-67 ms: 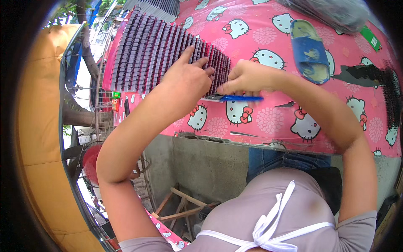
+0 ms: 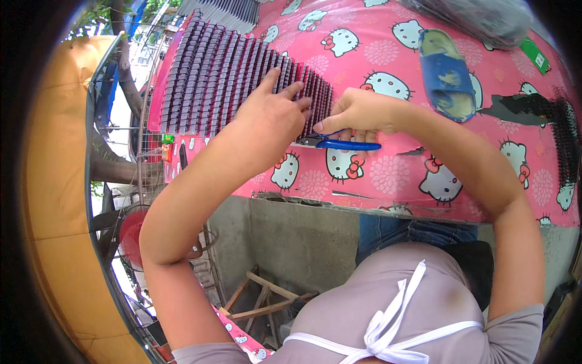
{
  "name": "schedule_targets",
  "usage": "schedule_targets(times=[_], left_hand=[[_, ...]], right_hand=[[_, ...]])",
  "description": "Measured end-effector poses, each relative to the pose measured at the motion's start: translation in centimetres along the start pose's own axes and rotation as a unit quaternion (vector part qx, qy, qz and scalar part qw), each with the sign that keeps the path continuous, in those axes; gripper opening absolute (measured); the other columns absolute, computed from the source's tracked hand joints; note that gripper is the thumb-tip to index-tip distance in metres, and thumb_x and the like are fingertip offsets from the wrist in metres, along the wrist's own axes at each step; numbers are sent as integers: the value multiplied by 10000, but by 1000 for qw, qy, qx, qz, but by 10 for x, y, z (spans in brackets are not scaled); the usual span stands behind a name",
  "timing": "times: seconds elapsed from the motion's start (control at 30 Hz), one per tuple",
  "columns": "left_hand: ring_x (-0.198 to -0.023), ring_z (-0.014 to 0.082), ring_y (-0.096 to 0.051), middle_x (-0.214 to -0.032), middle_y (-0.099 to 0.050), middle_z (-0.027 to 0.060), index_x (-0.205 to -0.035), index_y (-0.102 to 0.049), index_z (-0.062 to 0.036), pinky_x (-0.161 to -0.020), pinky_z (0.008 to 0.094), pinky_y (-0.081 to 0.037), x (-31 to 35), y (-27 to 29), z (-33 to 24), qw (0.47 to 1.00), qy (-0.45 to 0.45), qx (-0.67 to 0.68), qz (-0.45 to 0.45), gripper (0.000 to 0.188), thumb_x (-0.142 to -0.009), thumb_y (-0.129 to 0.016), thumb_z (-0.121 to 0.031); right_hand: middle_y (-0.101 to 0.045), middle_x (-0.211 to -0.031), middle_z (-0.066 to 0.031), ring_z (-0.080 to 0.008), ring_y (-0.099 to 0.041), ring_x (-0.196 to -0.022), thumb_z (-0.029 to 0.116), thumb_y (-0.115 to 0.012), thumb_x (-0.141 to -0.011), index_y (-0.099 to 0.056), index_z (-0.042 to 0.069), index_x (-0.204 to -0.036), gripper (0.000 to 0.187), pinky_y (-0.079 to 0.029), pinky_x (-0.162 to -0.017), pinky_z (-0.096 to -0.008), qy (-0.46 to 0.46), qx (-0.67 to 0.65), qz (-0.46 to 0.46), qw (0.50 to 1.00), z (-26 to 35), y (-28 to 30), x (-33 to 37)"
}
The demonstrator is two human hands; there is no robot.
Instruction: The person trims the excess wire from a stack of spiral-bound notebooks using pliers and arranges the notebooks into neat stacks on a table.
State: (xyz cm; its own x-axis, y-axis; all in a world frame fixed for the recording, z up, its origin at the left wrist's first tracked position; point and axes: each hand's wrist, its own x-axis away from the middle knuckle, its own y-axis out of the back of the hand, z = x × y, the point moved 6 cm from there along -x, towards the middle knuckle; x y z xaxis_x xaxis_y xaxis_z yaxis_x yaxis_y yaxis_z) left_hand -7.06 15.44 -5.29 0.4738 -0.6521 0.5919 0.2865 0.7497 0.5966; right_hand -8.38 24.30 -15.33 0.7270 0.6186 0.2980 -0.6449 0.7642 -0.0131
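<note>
Several parallel rows of dark, ridged strips (image 2: 209, 73) lie on a pink backing at the upper left of the table. My left hand (image 2: 276, 112) rests over their right part with its fingers spread. At the lower right edge of the rows, my right hand (image 2: 357, 112) is closed round nippers (image 2: 351, 145) with blue handles. Their dark metal jaws point left, against the edge of the strips near my left fingers. What lies between the jaws is too small to tell.
A pink cartoon-print cover (image 2: 388, 176) spreads over the table, torn along its front edge. A blue sandal (image 2: 447, 76) lies at the right, beside a black bristly strip (image 2: 567, 151). Clear plastic wrapping (image 2: 479, 21) sits at the back; a wooden frame (image 2: 260, 303) stands below.
The nippers' blue handles have spread a little apart, and the lower one sits slightly lower. My left hand has hardly moved.
</note>
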Motion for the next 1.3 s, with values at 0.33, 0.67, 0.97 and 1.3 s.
schedule_targets(times=[0.33, 0.67, 0.97, 1.3], left_hand=[[-1339, 202, -394, -1369, -518, 14, -1259, -587, -112, -1146, 480, -215, -8, -6, -7, 999, -18, -7, 51, 470, -790, -587, -94], [-1319, 204, -421, -1336, -546, 27, -1212, -618, -88, -1141, 474, -228, -10, -3, -7, 998, -12, 3, 59, 417, -799, -565, -70], [-1321, 211, -415, -1322, -553, 32, -1128, -658, -77, -1145, 479, -218, -9, -6, -6, 999, -26, 18, 32, 357, -787, -556, -48], [-1357, 210, -366, -1396, -484, 18, -1252, -583, -107, -1149, 500, -194, -6, -10, -8, 999, -26, 30, -13, 460, -794, -570, -70]], right_hand=[[-577, -937, -143, -315, -578, -912, 285, -754, -721, -594, 61, -1014, 402, -463, -771, -407, 374, 411, -252, 792, 3, -9, 33], [-572, -941, -108, -276, -620, -887, 344, -739, -707, -590, 88, -937, 375, -489, -684, -428, 194, 313, -112, 923, -4, -2, 9], [-580, -889, -135, -282, -625, -866, 345, -715, -712, -602, 31, -886, 377, -499, -684, -428, 391, 412, -281, 774, 8, -12, 24], [-643, -703, -134, -232, -654, -644, 370, -714, -782, -666, -45, -863, 425, -515, -591, -353, 34, 131, -42, 990, -4, 0, 3]])
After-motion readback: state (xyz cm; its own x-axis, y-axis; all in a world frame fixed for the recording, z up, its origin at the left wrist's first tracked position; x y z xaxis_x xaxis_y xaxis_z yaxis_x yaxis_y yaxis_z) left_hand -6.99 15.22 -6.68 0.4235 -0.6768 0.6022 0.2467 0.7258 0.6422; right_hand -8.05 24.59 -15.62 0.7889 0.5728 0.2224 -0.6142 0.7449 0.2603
